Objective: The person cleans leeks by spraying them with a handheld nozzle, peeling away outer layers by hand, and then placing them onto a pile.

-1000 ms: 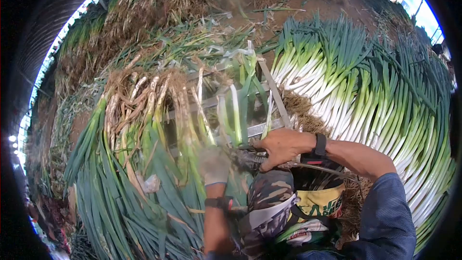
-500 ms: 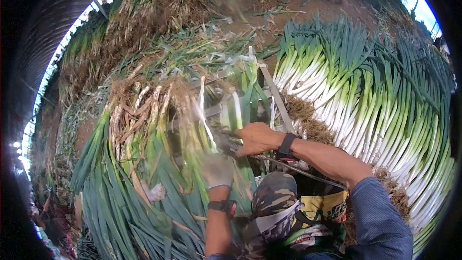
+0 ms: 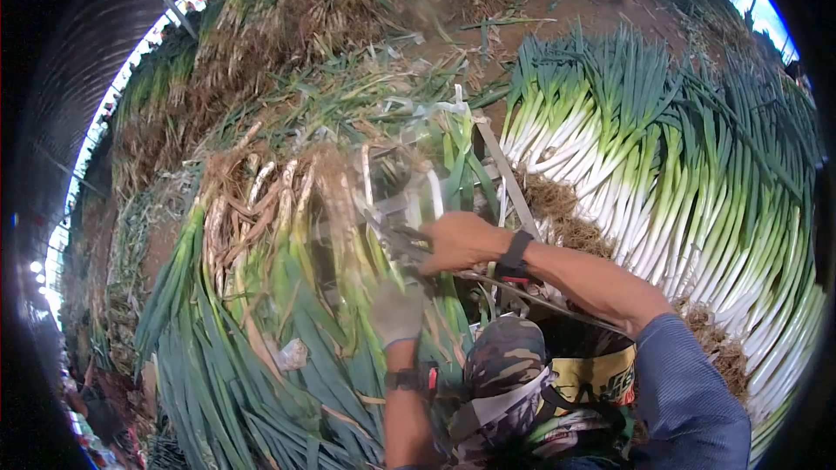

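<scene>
My left hand, in a pale glove and blurred by motion, is closed around the green part of a leek. Its pale stalk points up and away, in front of the tool. My bare right hand is wrapped round a grey hand tool with a narrow front end; blur hides its exact kind. The tool's tip is at the leek stalk, just above my left hand. To the left lie several untrimmed leeks with brown roots and dry outer leaves.
Cleaned white leeks are piled at the right, with root clumps beside them. A metal frame stands ahead of my hands. A hose-like line runs below my right wrist. A person's camouflage cap shows at the bottom.
My right hand and the tool have shifted slightly upward, the tool's tip now farther up the stalk. My left hand has moved slightly right and down. The whole view has shifted slightly.
</scene>
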Action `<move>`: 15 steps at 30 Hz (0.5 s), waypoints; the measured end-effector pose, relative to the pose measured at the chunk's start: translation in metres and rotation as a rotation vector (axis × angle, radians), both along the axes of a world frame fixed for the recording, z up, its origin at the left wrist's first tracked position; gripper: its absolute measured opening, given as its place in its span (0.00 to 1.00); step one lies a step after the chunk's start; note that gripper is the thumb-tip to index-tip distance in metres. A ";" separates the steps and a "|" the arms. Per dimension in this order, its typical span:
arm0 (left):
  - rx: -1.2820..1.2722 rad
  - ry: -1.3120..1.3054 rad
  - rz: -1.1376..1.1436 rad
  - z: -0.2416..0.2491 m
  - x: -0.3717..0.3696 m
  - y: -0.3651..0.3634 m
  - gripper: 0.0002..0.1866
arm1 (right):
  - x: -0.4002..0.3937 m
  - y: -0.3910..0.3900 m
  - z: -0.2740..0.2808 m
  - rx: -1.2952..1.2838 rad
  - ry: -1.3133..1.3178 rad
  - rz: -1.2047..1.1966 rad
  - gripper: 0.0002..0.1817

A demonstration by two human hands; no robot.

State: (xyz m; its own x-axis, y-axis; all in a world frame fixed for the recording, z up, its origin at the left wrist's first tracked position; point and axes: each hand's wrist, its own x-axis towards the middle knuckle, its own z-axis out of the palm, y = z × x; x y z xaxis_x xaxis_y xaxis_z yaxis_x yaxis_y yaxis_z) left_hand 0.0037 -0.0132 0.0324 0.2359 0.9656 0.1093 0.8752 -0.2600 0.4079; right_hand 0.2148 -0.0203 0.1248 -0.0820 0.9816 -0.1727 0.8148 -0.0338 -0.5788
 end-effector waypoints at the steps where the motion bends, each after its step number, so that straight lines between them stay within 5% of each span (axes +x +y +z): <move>1: 0.029 -0.043 0.006 0.004 -0.001 -0.004 0.18 | 0.003 -0.011 0.010 -0.040 -0.019 0.011 0.32; 7: 0.229 -0.121 -0.147 -0.029 -0.001 -0.017 0.15 | 0.025 -0.079 0.039 -0.146 -0.041 0.057 0.36; 15: 0.020 -0.165 -0.266 -0.016 0.003 -0.069 0.14 | 0.024 -0.100 0.035 -0.147 -0.054 0.094 0.38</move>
State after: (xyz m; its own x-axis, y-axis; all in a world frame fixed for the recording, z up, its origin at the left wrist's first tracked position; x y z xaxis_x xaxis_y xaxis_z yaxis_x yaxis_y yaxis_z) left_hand 0.0070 -0.0826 0.0159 0.4576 0.8695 0.1857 0.6975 -0.4806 0.5315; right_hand 0.2392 -0.1203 0.1598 -0.1587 0.9339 -0.3203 0.8478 -0.0373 -0.5290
